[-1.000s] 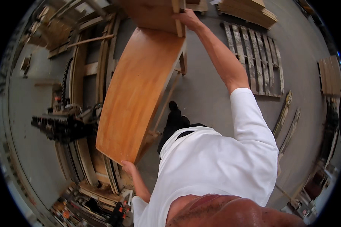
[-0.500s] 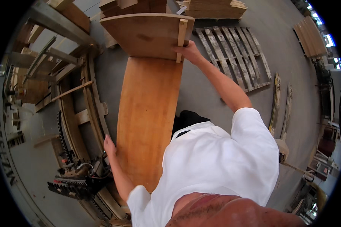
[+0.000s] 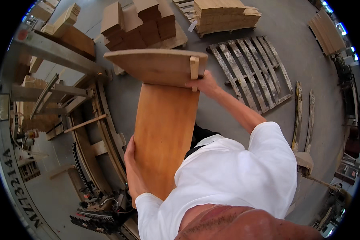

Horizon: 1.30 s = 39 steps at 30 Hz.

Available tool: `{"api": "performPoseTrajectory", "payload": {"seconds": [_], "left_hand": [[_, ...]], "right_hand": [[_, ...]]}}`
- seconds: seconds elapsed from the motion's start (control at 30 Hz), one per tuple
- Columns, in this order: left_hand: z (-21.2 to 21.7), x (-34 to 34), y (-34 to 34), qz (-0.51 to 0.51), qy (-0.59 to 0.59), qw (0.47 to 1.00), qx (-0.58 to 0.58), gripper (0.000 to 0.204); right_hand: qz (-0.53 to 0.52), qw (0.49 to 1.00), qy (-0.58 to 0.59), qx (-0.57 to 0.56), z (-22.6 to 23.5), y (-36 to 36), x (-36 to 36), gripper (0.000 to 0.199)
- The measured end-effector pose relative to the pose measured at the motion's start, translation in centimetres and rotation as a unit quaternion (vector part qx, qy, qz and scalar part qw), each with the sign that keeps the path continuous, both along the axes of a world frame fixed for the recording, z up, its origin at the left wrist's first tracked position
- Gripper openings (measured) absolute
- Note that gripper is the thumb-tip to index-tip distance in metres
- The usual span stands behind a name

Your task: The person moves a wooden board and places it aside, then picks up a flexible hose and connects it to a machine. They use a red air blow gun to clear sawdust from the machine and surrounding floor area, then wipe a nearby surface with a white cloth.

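Note:
I carry a curved, bent plywood panel (image 3: 164, 132), orange-brown and smooth, its far end folding up into a paler flap (image 3: 156, 66) with a small wooden block on its right edge. My left hand (image 3: 133, 168) grips the panel's near left edge. My right hand (image 3: 204, 85) holds the far right side, just below the wooden block. The panel hangs in front of my white shirt, above the concrete floor.
A wooden pallet (image 3: 250, 72) lies on the floor ahead right. Stacks of wooden pieces (image 3: 138, 24) and boards (image 3: 224, 14) stand beyond. A curved press frame with a chain (image 3: 96, 132) runs along my left. More boards (image 3: 326, 32) lie far right.
The panel has swung from tilted left to nearly straight ahead of me. My left hand has slid up along its left edge. The view has turned toward the pallet and stacks.

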State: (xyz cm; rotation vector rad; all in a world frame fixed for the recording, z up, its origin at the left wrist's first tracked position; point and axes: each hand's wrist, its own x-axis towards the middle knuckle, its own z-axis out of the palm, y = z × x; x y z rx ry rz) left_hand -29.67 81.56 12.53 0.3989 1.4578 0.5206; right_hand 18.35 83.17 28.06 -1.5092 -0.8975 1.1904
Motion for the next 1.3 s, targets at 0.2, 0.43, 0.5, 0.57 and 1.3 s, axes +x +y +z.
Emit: {"api": "performPoseTrajectory", "payload": {"seconds": [0.2,0.43,0.5,0.57,1.3], "left_hand": [[1.8,-2.7,4.0,0.057,0.015,0.998,0.006,0.068],[2.6,-7.2,11.0,0.095,0.022,0.995,0.022,0.067],[2.4,-9.7,12.6,0.104,0.024,0.994,0.010,0.067],[1.2,-11.5,14.8,0.112,0.022,0.993,0.004,0.067],[-8.4,-29.9,27.0,0.031,0.438,0.898,0.020,0.051]], "right_hand": [[0.034,0.997,-0.026,0.061,6.0,7.5,-2.5,0.030],[0.126,0.990,-0.005,0.068,6.2,21.7,-8.4,0.028],[0.136,0.985,0.006,0.104,4.0,25.7,-11.2,0.028],[0.136,0.989,0.026,0.054,2.2,29.6,-13.6,0.024],[0.284,0.945,-0.148,0.060,-1.2,55.0,-34.7,0.032]]}}
